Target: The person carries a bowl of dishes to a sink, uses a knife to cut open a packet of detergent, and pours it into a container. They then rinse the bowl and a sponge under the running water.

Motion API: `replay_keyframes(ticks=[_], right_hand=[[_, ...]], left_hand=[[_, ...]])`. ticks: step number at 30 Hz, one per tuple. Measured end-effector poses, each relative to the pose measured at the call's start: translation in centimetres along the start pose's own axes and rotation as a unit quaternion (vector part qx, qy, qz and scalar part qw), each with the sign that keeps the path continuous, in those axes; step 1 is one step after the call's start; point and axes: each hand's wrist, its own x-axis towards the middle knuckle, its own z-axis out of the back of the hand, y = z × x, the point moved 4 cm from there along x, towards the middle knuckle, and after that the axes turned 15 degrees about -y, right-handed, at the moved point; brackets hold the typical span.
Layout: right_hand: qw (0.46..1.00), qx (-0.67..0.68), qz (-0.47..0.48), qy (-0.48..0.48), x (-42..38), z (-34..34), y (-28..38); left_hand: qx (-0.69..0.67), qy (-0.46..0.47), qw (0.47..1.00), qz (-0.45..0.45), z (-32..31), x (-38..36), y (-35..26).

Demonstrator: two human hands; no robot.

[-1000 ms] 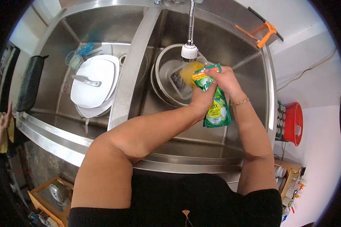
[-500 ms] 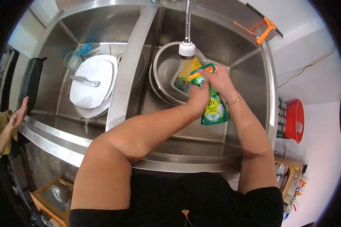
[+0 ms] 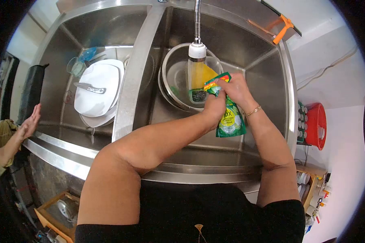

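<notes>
A green dish soap pouch (image 3: 231, 121) is gripped between both hands above the right sink basin. My left hand (image 3: 215, 106) is closed on its upper middle, and my right hand (image 3: 236, 89) pinches the top near the red and yellow strip. Just left of the pouch's top, a clear plastic container (image 3: 194, 99) holds a yellow and green sponge (image 3: 205, 77), partly covered by the pouch. Beneath the container stands a round metal basin (image 3: 165, 81). The white faucet head (image 3: 197, 51) hangs directly over the container.
White plates (image 3: 95, 77) with a knife (image 3: 89, 88) on top are stacked in the left basin, beside a glass (image 3: 75, 67). An orange squeegee (image 3: 284, 29) lies at the back right. Another person's hand (image 3: 30, 121) shows at the far left. A red basket (image 3: 315, 125) hangs at right.
The clear container shows more openly beneath the faucet, with the sponge more visible. Both hands still hold the pouch in nearly the same place. The other person's hand has shifted slightly right.
</notes>
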Motion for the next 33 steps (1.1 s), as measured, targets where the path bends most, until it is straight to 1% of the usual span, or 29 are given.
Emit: replay_keyframes(ticks=[4,7,9,13,15,16,18,22,24,27,31,33], right_hand=[[1.0,-0.004,-0.013,0.007,-0.4,0.0,-0.9],[0.999,-0.041,-0.018,0.002,-0.8,0.4,-0.8],[0.998,-0.059,-0.004,-0.011,-1.0,0.5,-1.2],[0.995,-0.096,0.007,-0.023,-1.4,1.3,-1.2],[0.995,-0.089,-0.029,-0.042,-1.6,1.7,-2.2],[0.995,-0.088,-0.029,-0.043,-1.7,1.7,-2.5],[0.991,-0.114,-0.017,-0.062,-2.1,2.0,-2.6],[0.99,-0.106,-0.026,-0.086,-2.9,2.1,-2.0],[0.991,-0.087,-0.024,-0.099,-3.1,2.1,-1.9],[0.987,-0.125,-0.01,-0.105,-3.2,2.2,-2.1],[0.988,-0.108,-0.009,-0.111,-3.5,2.2,-1.8],[0.988,-0.096,-0.019,-0.12,-3.6,2.4,-1.9]], left_hand=[[0.009,-0.017,1.0,0.006,0.0,-0.6,0.3],[0.03,0.005,0.999,0.015,-0.1,0.3,1.5],[0.022,0.016,0.998,0.049,-0.3,0.1,1.7],[0.04,0.035,0.996,0.071,-0.5,-0.6,0.7],[0.04,0.097,0.986,0.127,-0.7,-1.1,0.4],[0.04,0.097,0.986,0.126,-0.6,-0.8,0.3],[0.081,0.14,0.978,0.131,-0.7,-0.3,0.6],[0.1,0.145,0.975,0.137,-0.6,-0.2,0.9],[0.139,0.124,0.975,0.126,-0.4,0.1,1.0],[0.128,0.132,0.976,0.113,-0.5,-0.2,1.1],[0.119,0.125,0.98,0.098,-0.4,-0.4,1.1],[0.121,0.141,0.977,0.109,-0.5,-0.4,1.0]])
